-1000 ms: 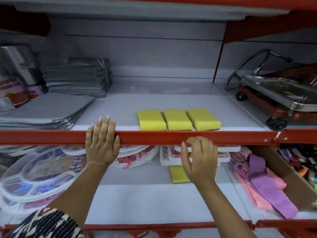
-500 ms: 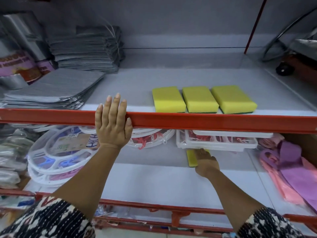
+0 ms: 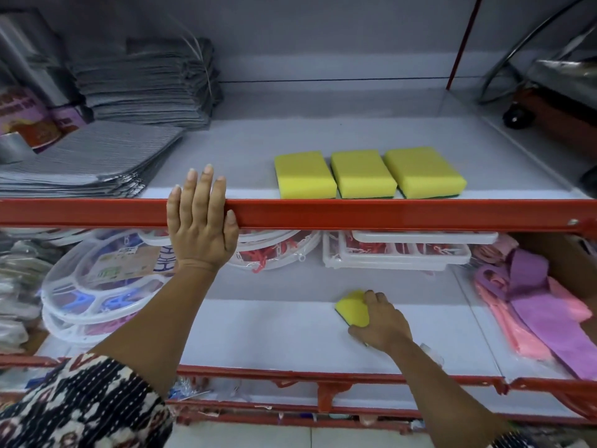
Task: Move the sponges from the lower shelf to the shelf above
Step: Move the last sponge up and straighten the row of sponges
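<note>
Three yellow sponges with green undersides lie side by side near the front of the upper shelf (image 3: 226,150): left sponge (image 3: 304,174), middle sponge (image 3: 362,173), right sponge (image 3: 424,171). On the lower shelf (image 3: 274,331), my right hand (image 3: 381,320) is closed around a fourth yellow sponge (image 3: 353,307), which is tilted with one corner raised. My left hand (image 3: 202,221) rests flat over the red front rail (image 3: 387,215) of the upper shelf, fingers spread, holding nothing.
Stacks of grey folded mats (image 3: 145,82) fill the upper shelf's left. Round plastic hanger racks (image 3: 97,286) and white trays (image 3: 397,253) sit at the lower shelf's back. Pink and purple cloths (image 3: 533,305) lie at lower right. A wheeled trolley (image 3: 549,101) stands upper right.
My right hand dropped from the red rail to the lower shelf, reached the yellow sponge and closed on it, tilting it up. My left hand stayed on the rail.
</note>
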Tool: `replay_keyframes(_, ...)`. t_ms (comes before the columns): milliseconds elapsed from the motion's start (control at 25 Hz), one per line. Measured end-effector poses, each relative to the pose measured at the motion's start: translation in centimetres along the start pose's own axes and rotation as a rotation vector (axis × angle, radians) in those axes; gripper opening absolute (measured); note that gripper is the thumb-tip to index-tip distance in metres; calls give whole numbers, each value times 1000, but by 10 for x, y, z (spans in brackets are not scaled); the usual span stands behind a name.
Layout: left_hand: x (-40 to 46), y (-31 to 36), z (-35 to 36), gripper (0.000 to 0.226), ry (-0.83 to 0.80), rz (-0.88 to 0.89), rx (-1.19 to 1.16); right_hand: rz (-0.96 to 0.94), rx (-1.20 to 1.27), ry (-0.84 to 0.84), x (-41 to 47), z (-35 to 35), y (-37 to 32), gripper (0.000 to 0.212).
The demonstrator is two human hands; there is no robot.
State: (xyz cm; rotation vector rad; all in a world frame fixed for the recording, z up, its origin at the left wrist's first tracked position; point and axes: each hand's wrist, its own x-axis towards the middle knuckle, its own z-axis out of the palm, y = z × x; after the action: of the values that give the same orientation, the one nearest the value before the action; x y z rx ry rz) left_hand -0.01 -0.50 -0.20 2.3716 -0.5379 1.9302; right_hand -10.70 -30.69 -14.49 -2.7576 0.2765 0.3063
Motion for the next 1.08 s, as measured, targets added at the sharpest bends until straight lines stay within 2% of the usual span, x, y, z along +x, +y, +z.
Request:
replay_keyframes(200, 0, 1, -2, 49, -10, -4, -12, -149, 142, 319, -44, -24, -10, 71)
replay_keyframes(480, 3, 5, -7, 49, -34, -20, -29, -409, 146, 961, -94, -104, -45, 57)
replay_keyframes(640, 6, 6, -10, 49, -61, -30, -41, -527, 234, 1113, -103, -143, -61, 39)
replay_keyframes(680, 6, 8, -11, 49, -62, -35, -42, -525, 211, 1107, -101, -144, -59, 36)
replay_keyframes(760, 7, 5, -14, 50, -104, -44, -50, -510, 6, 1001, -88, -118, -46, 33)
replay_keyframes(800, 6, 5, -18, 50, -122, -45, -57, -528, -113, 830, -86, -92, -39, 34)
replay_keyframes(840, 8, 7, -18, 50, -128, -38, -53, -527, -205, 586, -84, -67, -35, 42)
replay_keyframes(920, 4, 4, -18, 50, -152, -47, -57, -459, -289, 132, -82, -7, -32, 69)
replay_keyframes(960, 5, 5, -19, 50, -148, -43, -67, -377, -279, -23, -86, 11, -30, 67)
replay_keyframes(1040, 7, 5, -18, 49, -156, -32, -53, -340, -203, -81, -81, 33, -31, 48)
replay_keyframes(1080, 8, 6, -16, 49, -144, -29, -47, -325, -174, -68, -76, 33, -33, 48)
